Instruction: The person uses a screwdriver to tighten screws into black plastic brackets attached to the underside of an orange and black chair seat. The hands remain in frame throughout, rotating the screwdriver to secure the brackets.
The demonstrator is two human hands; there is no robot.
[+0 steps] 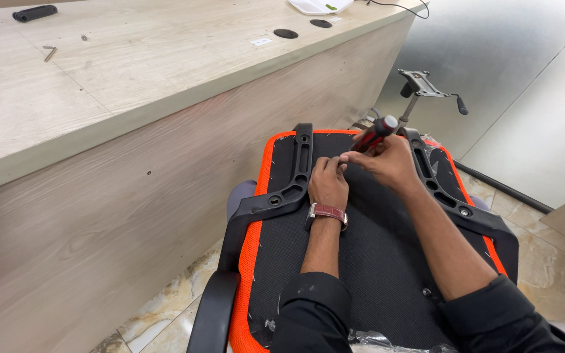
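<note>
An upturned chair seat (374,255) with a black underside and orange rim lies in front of me. Black armrest brackets run along its left side (289,193) and right side (449,199). My left hand (328,183) rests on the seat near its far end, fingers pinched around something small at the screwdriver's tip. My right hand (390,160) grips a red-and-black screwdriver (375,134), held slanted with its tip toward the left hand's fingertips. A brown watch strap sits on my left wrist.
A long wooden counter (132,85) runs along the left, with an Allen key (50,53) and a black handle (34,12) on top. A chair mechanism on a gas lift (423,88) stands beyond the seat. The floor is marble tile (550,261).
</note>
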